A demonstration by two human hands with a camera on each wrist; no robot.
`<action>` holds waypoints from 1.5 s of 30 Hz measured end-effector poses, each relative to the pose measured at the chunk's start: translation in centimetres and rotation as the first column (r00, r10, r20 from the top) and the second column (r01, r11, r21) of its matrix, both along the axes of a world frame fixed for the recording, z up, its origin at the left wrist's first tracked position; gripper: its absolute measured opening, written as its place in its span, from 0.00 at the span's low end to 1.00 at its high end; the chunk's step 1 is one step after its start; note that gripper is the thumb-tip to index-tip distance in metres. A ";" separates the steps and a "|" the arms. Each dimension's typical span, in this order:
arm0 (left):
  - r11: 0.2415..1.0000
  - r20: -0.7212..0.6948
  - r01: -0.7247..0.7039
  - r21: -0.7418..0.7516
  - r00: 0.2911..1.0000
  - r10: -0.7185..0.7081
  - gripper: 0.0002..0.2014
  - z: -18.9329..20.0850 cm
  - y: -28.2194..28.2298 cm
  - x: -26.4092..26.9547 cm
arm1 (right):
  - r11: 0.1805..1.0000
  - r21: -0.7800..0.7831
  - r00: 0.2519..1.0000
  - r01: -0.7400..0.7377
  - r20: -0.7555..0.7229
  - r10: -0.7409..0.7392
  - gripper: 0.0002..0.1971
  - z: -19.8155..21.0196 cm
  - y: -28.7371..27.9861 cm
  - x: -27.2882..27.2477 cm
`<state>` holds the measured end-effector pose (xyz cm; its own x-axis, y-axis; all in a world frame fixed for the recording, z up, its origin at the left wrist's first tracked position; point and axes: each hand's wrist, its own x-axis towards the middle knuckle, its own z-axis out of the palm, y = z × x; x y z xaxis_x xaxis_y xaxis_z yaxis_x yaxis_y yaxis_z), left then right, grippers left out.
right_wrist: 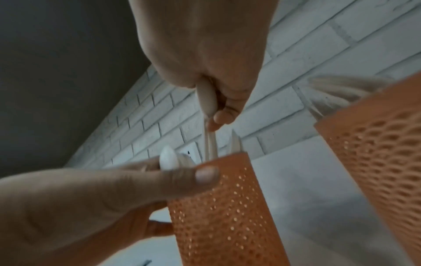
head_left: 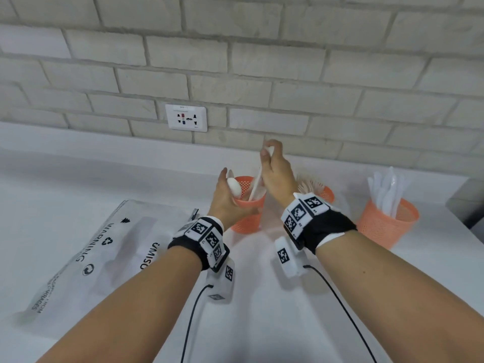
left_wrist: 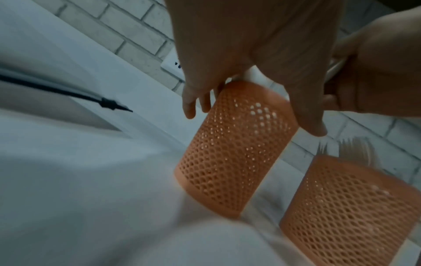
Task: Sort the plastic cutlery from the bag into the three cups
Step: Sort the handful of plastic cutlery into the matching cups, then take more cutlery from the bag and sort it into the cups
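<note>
Three orange mesh cups stand in a row on the white counter. Over the left cup (head_left: 248, 205) my right hand (head_left: 268, 150) pinches a white plastic spoon (right_wrist: 206, 100) by its bowl, with the handle hanging down into the cup (right_wrist: 223, 207). My left hand (head_left: 230, 184) is at that cup's near left rim. Its thumb (right_wrist: 205, 174) holds more white spoons (head_left: 234, 188) there, bowls up. The middle cup (head_left: 323, 191) holds forks and is partly hidden by my right wrist. The right cup (head_left: 387, 224) holds knives. The printed plastic bag (head_left: 99, 247) lies flat at the left.
A brick wall with a white socket plate (head_left: 186, 117) rises just behind the cups. A thin black pointed object (left_wrist: 114, 105) lies by the bag's far edge. Cables hang from both wrist units over the near counter. A grey object (head_left: 468, 203) sits at the far right edge.
</note>
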<state>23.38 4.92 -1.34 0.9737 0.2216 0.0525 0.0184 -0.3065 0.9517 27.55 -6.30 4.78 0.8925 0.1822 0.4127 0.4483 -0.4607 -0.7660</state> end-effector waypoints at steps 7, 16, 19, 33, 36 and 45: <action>0.996 0.074 -0.060 -0.067 0.995 0.065 0.59 -1.3 -0.5 1.1 | 0.809 -0.587 1.000 0.031 0.023 -0.021 0.18 -2.3 0.7 0.3; 0.423 -0.302 0.140 0.895 0.889 0.345 0.41 1.1 3.0 -3.6 | 0.944 -0.329 0.945 -0.016 0.305 0.122 0.16 -0.2 2.3 -2.9; 0.361 -0.443 0.285 0.888 0.740 0.506 0.31 0.0 4.7 -6.5 | 0.923 -0.216 0.937 -0.319 0.071 0.341 0.11 -0.8 3.9 -5.0; 0.287 -0.351 0.219 0.933 0.735 0.580 0.24 -1.5 10.1 -14.8 | 0.646 -0.632 0.904 -0.427 -0.302 0.302 0.40 -7.3 8.9 -10.1; 0.317 -0.413 0.282 0.905 0.761 0.500 0.24 -1.6 11.5 -15.6 | 0.582 -0.689 0.901 -0.432 -0.296 0.319 0.41 -8.0 9.6 -11.2; 0.397 -0.493 0.447 0.801 0.870 0.014 0.17 1.7 12.2 -20.2 | 0.508 -0.639 0.805 -0.578 -0.344 0.483 0.09 -5.7 4.1 -13.1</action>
<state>3.23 17.10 0.35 0.9572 0.0534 -0.2844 0.0759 -0.9948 0.0686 14.41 -2.19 -0.92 0.5579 0.8181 -0.1396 0.7296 -0.5636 -0.3873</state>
